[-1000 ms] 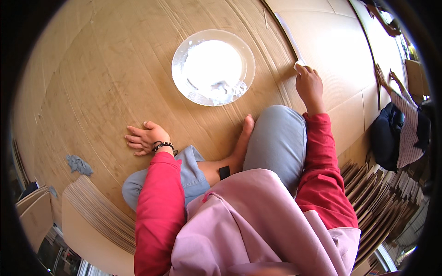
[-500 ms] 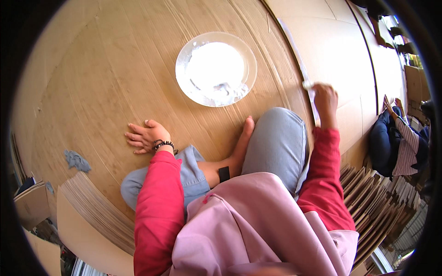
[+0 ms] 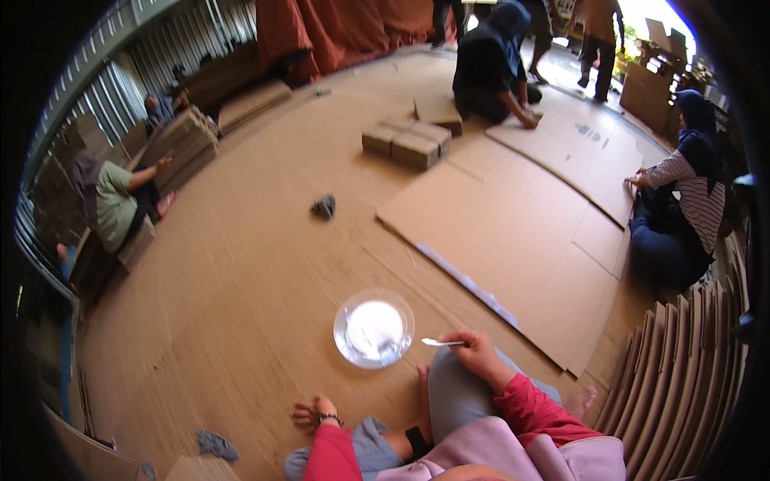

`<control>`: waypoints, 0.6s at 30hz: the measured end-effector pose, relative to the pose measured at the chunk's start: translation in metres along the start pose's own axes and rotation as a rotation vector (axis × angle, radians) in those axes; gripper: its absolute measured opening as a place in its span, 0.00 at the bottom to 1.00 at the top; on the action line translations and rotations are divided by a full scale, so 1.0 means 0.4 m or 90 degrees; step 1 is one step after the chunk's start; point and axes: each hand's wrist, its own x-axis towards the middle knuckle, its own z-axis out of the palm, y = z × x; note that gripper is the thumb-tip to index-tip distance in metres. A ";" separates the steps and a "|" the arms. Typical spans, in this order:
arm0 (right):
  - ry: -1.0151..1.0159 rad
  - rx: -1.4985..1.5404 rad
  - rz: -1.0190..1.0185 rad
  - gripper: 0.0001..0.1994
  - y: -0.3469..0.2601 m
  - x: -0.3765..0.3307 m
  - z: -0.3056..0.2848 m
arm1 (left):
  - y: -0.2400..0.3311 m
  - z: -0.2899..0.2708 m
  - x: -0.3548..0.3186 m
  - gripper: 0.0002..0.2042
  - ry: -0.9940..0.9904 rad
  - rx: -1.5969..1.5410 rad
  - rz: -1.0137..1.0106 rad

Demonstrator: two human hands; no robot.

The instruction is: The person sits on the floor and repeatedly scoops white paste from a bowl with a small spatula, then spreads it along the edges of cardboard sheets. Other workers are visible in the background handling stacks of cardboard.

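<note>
My right hand (image 3: pixel 475 353) is closed round a small white spreader (image 3: pixel 440 342), its tip pointing left. That tip is just right of a clear round bowl (image 3: pixel 340 341) holding white paste (image 3: pixel 374 327), and does not touch it. My left hand (image 3: pixel 315 411) rests on the cardboard-covered floor, fingers apart and holding nothing. Ahead of my right hand lies a large flat cardboard sheet (image 3: pixel 513 232). A whitish wet strip (image 3: pixel 469 286) runs along its near left edge.
A grey rag (image 3: pixel 216 446) lies left of my left hand, a dark one (image 3: pixel 324 207) farther off. Folded cardboard (image 3: pixel 674 369) stands in a row at my right. A tied cardboard bundle (image 3: pixel 407 143) is ahead. One person (image 3: pixel 682 192) touches the sheets at right; another (image 3: pixel 497 68) crouches beyond.
My right hand has come back from the sheet's edge toward the bowl with the spreader. My view has lifted, showing more of the room. The left hand still rests on the floor.
</note>
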 end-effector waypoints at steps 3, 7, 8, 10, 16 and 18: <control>0.052 0.111 0.038 0.08 0.003 0.007 -0.020 | 0.005 -0.073 -0.018 0.36 -0.103 -0.057 0.096; 0.019 0.043 -0.012 0.07 0.019 0.002 -0.019 | 0.006 -0.092 -0.045 0.31 -0.174 -0.099 0.362; 0.042 0.054 -0.079 0.07 0.023 0.004 -0.010 | 0.003 -0.083 -0.059 0.25 -0.190 -0.119 0.451; 0.057 0.076 -0.054 0.07 0.032 0.009 0.002 | -0.011 -0.057 -0.112 0.19 -0.271 -0.261 0.563; 0.097 0.056 -0.061 0.07 0.023 0.007 -0.001 | -0.097 -0.100 -0.337 0.17 -0.546 -0.362 0.725; 0.105 0.086 -0.013 0.07 -0.001 0.000 0.005 | -0.116 -0.131 -0.382 0.17 -0.527 -0.368 0.797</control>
